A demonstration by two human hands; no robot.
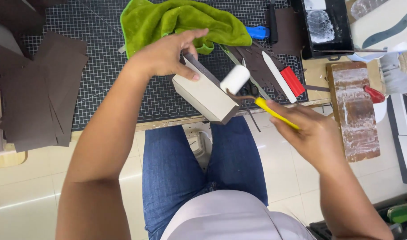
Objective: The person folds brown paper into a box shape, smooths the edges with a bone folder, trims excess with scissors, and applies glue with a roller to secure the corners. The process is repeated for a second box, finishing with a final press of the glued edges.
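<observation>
My left hand (168,55) grips a beige rectangular box (205,95) with a dark brown side, holding it tilted over the table's front edge. My right hand (312,131) holds the yellow handle of a small roller (276,114). Its white foam head (234,79) rests against the box's upper dark edge. Both hands are above my lap in blue jeans.
A black gridded cutting mat (101,26) covers the table. A green cloth (181,20) lies at the back, dark brown sheets (39,93) are stacked on the left. A white bone folder (276,75), a red scraper (293,81), a black tray (328,26) and a glue-stained board (354,111) sit on the right.
</observation>
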